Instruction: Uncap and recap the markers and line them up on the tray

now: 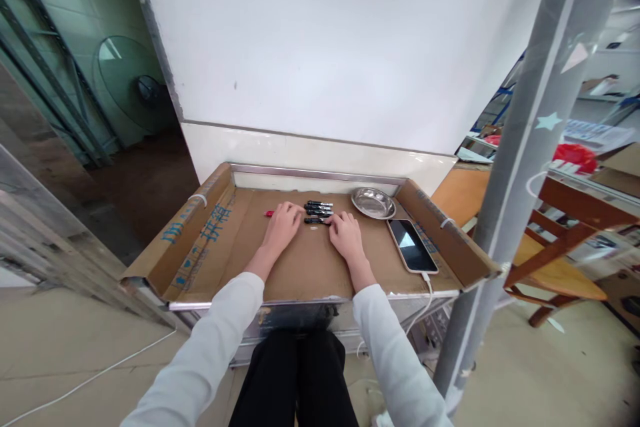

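Note:
Several black marker pens (319,207) lie side by side on a cardboard-lined tray table (300,273). My left hand (285,223) rests at their left ends, palm down, with its fingers loosely bent and reaching toward them. A small red object (269,213) sticks out on the left side of that hand; the rest of it is hidden. At the right end of the nearest pen, which lies slightly apart from the others, my right hand (346,235) has its fingers closed on the tip. A small pale piece (314,228) lies just in front of the pens.
A round metal dish (373,203) stands at the back right. In front of it lies a phone (413,245) with a white cable (429,290) running over the front edge. Raised cardboard sides border the tray. A grey post (520,147) and a wooden chair (555,240) stand to the right.

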The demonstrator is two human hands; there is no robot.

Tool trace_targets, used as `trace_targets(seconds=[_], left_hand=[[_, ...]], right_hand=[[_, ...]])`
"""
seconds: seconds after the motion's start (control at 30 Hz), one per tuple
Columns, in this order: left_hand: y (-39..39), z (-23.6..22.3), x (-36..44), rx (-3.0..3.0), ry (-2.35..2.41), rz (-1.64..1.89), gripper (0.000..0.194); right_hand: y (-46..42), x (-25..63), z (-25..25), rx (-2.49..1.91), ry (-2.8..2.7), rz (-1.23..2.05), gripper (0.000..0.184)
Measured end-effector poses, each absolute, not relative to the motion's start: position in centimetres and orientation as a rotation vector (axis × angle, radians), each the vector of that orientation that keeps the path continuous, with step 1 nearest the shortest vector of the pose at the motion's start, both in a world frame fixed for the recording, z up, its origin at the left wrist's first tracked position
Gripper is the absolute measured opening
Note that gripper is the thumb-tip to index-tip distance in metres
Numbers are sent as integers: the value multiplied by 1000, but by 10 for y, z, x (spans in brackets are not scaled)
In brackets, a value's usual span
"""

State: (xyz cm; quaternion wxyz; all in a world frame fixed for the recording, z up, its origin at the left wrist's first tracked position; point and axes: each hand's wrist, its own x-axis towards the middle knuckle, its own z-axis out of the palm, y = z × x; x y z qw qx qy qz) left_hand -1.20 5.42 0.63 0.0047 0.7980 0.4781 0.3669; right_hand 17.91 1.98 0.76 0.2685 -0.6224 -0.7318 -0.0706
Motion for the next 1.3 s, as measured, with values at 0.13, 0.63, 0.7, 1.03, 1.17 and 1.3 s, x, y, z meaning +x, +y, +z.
trace_targets(seconds=[0.13,0.63,0.7,1.03,1.17,1.3], left_hand=[[46,11,-7,2631,1090,1009,17],[49,9,-8,2563,1052,963,15],[48,10,-9,2555,1055,969,15],[49,10,-8,2523,939,986,15],[47,12,-7,2418,984,1008,13],[45,13,-6,2303,1005,1001,15]], right_hand=[[19,179,9,-1667,-1971,-165,20],[19,182,5,-1576,-2028,-39,13],[21,182,4,-1507,-2052,-2,13],[26,183,3,-1405,-2076,47,14],[24,178,4,-1313,-2083,122,13],[20,171,6,-1222,-2120,194,17]])
